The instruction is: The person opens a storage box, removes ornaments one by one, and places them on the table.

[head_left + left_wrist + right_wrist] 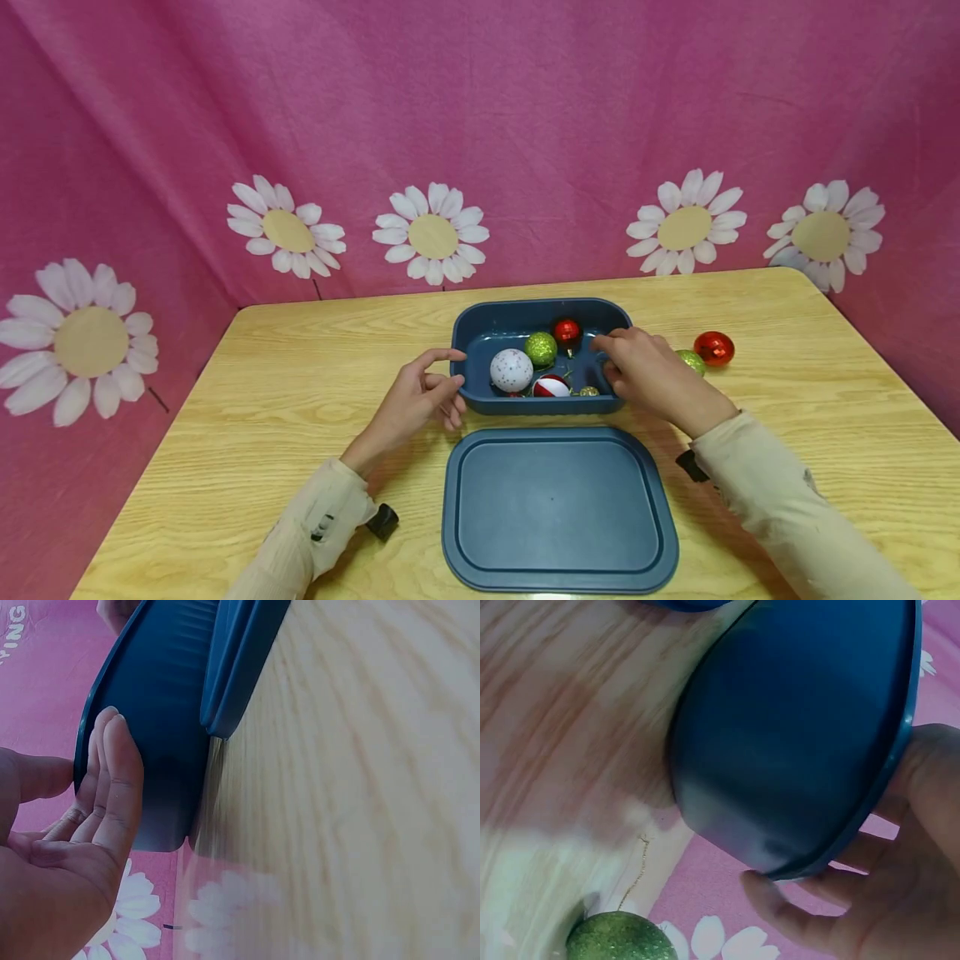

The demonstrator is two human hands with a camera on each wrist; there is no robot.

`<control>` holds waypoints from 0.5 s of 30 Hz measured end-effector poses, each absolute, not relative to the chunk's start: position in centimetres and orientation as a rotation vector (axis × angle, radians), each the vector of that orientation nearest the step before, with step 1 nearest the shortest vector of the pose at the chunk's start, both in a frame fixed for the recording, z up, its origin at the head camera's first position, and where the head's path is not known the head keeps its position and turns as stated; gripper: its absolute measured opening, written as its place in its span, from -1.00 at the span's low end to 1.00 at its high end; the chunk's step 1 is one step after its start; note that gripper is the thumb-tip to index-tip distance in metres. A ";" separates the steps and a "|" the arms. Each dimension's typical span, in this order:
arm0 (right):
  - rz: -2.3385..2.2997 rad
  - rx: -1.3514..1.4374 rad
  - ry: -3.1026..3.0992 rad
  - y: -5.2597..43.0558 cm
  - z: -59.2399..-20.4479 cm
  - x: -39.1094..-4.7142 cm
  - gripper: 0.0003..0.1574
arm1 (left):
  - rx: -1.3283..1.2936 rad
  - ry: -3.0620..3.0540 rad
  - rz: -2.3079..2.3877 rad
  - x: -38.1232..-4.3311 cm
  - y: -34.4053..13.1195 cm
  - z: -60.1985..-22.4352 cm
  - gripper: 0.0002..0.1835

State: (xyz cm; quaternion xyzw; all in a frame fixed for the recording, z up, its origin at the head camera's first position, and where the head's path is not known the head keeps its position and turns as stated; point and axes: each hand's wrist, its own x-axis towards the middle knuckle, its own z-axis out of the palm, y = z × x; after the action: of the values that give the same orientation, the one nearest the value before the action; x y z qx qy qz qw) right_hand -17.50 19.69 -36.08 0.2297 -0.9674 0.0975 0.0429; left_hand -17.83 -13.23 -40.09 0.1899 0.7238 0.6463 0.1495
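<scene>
A dark blue box [480, 406] holds several baubles: a white speckled one [512, 370], a green glittery one [540, 348], a shiny red one [567, 332], a red-and-white one [551, 386] and a small gold one [588, 391]. At its left end is my left hand [416, 396], thumb at the rim and fairly straight fingers [118, 769] beside the outer wall. My right hand [660, 375] reaches over the right rim, with fingertips inside the box. In the right wrist view, the rim hides part of its fingers [799, 922], so anything between them stays unseen.
In front of the box lies its flat blue-grey lid [555, 508]. To the right, a shiny red bauble [714, 348] and a green glittery bauble [621, 939] lie on the wooden table [247, 417]. A pink flowered curtain [525, 125] hangs behind.
</scene>
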 end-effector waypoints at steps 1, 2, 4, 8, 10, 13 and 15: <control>0.325 0.705 -2.972 19.6 -36.1 -17.5 -0.58 | 0.548 2.078 1.859 -17.8 -13.3 -40.1 -0.56; 0.349 0.706 -2.984 19.6 -36.1 -17.6 -0.58 | 0.552 2.076 1.861 -17.8 -13.3 -40.1 -0.56; 0.387 0.701 -3.009 19.6 -36.1 -17.6 -0.59 | 0.563 2.075 1.860 -17.9 -13.3 -40.1 -0.56; 0.461 0.709 -3.043 19.5 -36.2 -17.9 -0.60 | 0.551 2.070 1.861 -17.9 -13.2 -40.1 -0.56; 0.483 0.723 -3.037 19.5 -36.3 -18.0 -0.61 | 0.535 2.067 1.864 -17.9 -13.2 -40.0 -0.56; 0.498 0.751 -3.021 19.6 -36.4 -18.1 -0.64 | 0.518 2.067 1.868 -17.8 -13.2 -39.9 -0.56; 0.499 0.764 -3.017 19.7 -36.4 -18.2 -0.65 | 0.517 2.070 1.868 -17.8 -13.2 -39.9 -0.56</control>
State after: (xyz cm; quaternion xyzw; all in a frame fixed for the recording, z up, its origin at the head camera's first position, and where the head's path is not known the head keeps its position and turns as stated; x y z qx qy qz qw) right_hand -18.15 19.66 -36.42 0.2423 -0.9572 0.1584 -0.0050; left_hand -17.76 -13.16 -39.86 0.1803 0.7214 0.6510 0.1526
